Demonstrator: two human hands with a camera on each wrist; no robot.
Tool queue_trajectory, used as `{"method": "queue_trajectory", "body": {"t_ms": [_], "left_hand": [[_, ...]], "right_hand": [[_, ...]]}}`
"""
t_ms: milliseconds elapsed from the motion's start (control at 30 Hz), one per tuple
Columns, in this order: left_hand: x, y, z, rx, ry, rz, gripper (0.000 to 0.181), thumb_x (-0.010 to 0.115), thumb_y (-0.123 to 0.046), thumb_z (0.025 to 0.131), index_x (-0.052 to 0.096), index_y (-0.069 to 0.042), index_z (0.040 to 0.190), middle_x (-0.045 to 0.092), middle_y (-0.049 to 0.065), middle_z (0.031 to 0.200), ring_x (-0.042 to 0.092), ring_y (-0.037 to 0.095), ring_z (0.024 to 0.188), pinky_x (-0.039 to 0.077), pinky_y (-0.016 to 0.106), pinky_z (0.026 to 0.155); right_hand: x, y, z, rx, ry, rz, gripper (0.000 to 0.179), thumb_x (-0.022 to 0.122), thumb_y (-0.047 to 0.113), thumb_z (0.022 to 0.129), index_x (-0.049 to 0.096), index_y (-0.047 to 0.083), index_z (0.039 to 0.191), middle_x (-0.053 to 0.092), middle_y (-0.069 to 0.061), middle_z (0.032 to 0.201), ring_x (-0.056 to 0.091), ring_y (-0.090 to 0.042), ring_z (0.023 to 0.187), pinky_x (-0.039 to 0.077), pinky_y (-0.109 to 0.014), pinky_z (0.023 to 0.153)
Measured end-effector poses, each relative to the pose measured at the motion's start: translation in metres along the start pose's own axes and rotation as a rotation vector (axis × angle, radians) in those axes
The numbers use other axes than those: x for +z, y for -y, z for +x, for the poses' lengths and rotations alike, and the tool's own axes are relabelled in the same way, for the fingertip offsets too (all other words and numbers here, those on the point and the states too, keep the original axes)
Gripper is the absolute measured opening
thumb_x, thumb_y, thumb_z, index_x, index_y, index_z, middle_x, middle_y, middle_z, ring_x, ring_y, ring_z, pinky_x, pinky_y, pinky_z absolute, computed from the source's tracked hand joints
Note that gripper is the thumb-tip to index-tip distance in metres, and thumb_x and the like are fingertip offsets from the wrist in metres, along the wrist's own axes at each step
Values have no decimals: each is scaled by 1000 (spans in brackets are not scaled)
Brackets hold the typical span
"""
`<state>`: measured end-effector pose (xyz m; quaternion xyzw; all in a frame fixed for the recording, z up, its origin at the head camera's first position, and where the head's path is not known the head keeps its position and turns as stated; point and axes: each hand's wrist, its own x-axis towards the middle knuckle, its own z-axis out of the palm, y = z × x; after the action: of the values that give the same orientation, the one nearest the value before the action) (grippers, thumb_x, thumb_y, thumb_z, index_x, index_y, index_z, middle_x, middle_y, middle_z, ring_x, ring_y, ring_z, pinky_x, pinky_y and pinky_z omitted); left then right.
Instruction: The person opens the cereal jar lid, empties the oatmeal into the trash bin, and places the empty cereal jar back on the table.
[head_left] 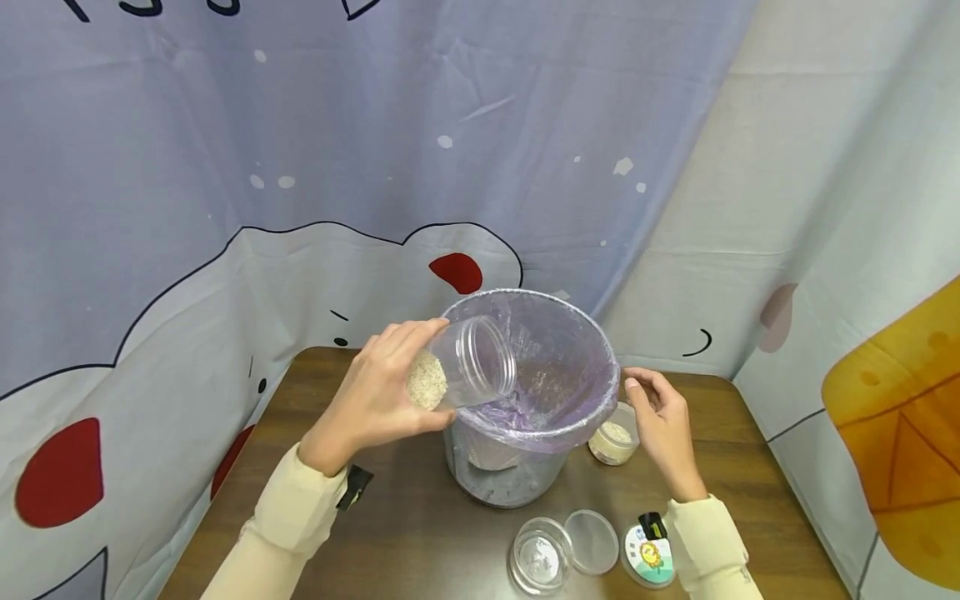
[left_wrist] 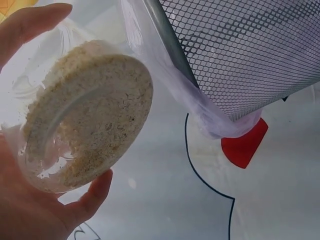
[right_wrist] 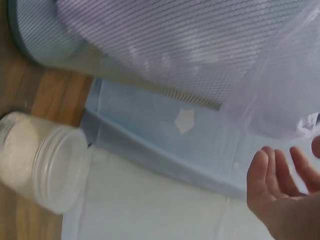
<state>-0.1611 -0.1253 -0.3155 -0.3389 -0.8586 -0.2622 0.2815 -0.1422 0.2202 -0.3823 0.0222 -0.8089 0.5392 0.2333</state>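
My left hand point(head_left: 390, 383) grips a clear plastic jar point(head_left: 472, 354) round its body, tipped on its side with the mouth toward the bin. Pale rice-like grains point(head_left: 427, 379) lie in its bottom end; the left wrist view shows the jar's round base point(left_wrist: 95, 117) with grains against it. A mesh waste bin point(head_left: 504, 483), lined with a thin purple bag point(head_left: 555, 325), stands beneath the jar's mouth. At the bin's right side is my right hand point(head_left: 660, 417), fingers loosely bent and holding nothing, close to the bag's edge in the right wrist view.
A second clear jar point(head_left: 615, 437) with pale grains stands open right of the bin. Nearer me are an empty clear jar point(head_left: 538, 557), a translucent lid point(head_left: 592, 542) and a printed lid point(head_left: 649, 557). A patterned curtain point(head_left: 360, 125) hangs behind the wooden table point(head_left: 405, 533).
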Motion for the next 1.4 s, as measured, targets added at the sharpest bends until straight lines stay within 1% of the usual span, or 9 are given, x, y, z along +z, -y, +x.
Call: {"method": "queue_trajectory", "body": {"t_ms": [133,300,400,533,700,833,967,1233,1400], "left_hand": [[0,-1,4,11,-3,10,90,78,-42,49,47,-13,129,56,0,118,50,19,103,42,39,78],[-2,-3,8,5,-9,38,89,78,-40,50,47,-13,129,55,1,119,50,20,102,42,40,77],[-3,-4,10,-7,-13,52,89,77,-39,50,46,-13,130,55,2,121,50,21,104,41,40,76],[-5,-5,12,-21,-20,60,90,77,-37,50,46,-13,131,54,2,122,49,22,106,41,41,77],[-6,-5,17,-30,-26,78,89,77,-34,49,47,-13,131,54,3,123,48,24,107,40,43,80],[-7,-6,20,-26,-28,92,90,77,-32,48,47,-14,131,53,3,123,47,24,109,40,44,80],[-9,-5,24,-10,-35,109,89,77,-31,49,46,-15,131,53,3,123,47,25,110,40,43,79],[-10,-3,27,0,-38,146,89,76,-31,49,46,-15,131,53,4,123,47,25,109,40,42,77],[-12,-3,27,1,-33,153,89,77,-32,49,46,-15,132,53,5,123,47,25,110,40,42,78]], "right_hand": [[3,-4,9,68,-14,23,28,48,14,95,57,-6,113,59,-19,107,59,-5,90,49,-14,73],[4,-16,21,126,-1,-14,39,47,28,95,51,2,124,58,-14,115,56,-13,100,47,-15,79],[5,-15,26,140,29,-52,46,45,35,95,46,4,129,55,-12,120,53,-17,108,45,-20,87],[10,-9,31,166,58,-41,50,45,39,94,44,4,131,52,-11,124,50,-22,114,42,-33,93],[16,-2,40,179,73,-50,52,49,39,92,44,6,132,48,-12,130,46,-25,119,41,-42,95],[20,0,50,141,104,-178,57,50,41,91,40,5,134,42,-14,134,41,-31,123,38,-47,97],[25,3,59,98,146,-286,60,50,39,91,36,3,137,39,-18,135,40,-36,122,36,-49,97],[32,5,65,104,219,-382,61,50,30,91,29,-1,140,37,-23,136,36,-38,125,29,-50,103],[33,3,66,114,274,-400,59,49,19,91,26,-2,141,34,-27,138,32,-42,127,26,-53,104]]}}
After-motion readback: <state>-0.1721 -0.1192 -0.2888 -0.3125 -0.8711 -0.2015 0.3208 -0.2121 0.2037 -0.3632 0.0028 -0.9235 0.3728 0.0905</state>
